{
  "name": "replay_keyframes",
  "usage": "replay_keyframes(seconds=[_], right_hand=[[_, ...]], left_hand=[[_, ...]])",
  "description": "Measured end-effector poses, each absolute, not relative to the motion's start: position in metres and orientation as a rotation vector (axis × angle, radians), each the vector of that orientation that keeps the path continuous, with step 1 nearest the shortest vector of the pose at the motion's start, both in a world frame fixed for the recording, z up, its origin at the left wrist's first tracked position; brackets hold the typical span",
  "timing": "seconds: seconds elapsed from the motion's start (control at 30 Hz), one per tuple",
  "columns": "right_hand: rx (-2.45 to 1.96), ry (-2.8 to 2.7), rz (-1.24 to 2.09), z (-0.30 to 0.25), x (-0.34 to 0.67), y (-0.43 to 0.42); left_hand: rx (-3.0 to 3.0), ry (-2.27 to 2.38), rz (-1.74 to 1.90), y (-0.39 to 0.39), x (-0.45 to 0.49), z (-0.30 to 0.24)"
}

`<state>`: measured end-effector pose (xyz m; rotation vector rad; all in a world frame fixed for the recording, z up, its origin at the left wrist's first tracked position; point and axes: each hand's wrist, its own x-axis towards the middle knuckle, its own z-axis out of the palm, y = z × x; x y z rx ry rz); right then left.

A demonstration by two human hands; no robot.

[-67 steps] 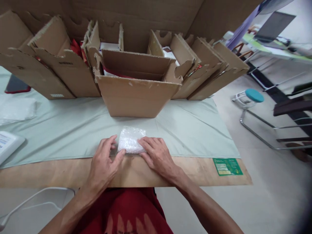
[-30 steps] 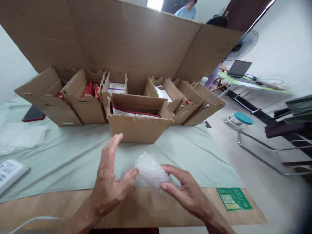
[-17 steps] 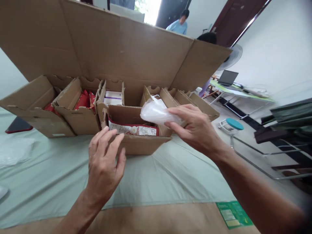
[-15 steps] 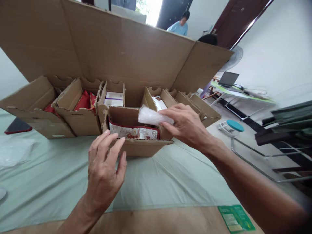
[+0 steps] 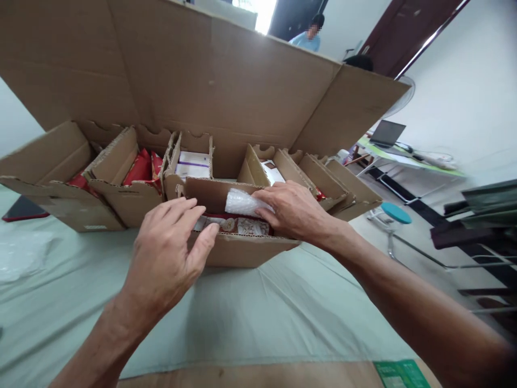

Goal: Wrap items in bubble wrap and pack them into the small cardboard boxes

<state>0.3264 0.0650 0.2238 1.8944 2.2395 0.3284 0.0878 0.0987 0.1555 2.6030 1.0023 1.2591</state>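
Bubble-wrap packet (image 5: pixel 242 203) is in our right hand (image 5: pixel 294 211), grip clamped on it, low inside the front cardboard box (image 5: pixel 246 253), just above red & white packs (image 5: pixel 228 224). Our left hand (image 5: pixel 169 253): grip apart, fingers resting on the box's near rim. Box sits on table w/ green cloth (image 5: pixel 262 318).

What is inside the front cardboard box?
A bubble-wrapped packet, gripped by the right hand, above red-and-white printed packs. The front box wall and the left hand on its rim hide anything lower.
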Motion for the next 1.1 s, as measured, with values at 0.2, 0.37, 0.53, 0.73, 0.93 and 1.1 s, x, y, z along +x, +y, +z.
replay_keyframes(seconds=[0.2, 0.37, 0.53, 0.73, 0.93, 1.1], right_hand=[[1.947, 2.302, 0.307, 0.228, 0.332, 0.067], [1.982, 2.331, 0.205, 0.231, 0.332, 0.069], [1.806, 2.353, 0.132, 0.228, 0.32, 0.076], [1.451, 2.502, 0.268, 0.214, 0.304, 0.094], [1.348, 2.538, 0.301, 0.209, 0.298, 0.106], [1.505, 2.33, -0.009, 0.213, 0.303, 0.109]], left_hand=[[2.746, 0.994, 0.968, 0.106, 0.104, 0.164], [2.697, 0.9, 1.009, 0.095, 0.096, 0.162], [2.698, 0.807, 1.08, 0.091, 0.092, 0.157], [2.718, 0.771, 1.113, 0.094, 0.092, 0.155], [2.726, 0.802, 1.098, 0.093, 0.091, 0.155], [2.657, 0.88, 1.202, 0.096, 0.095, 0.154]])
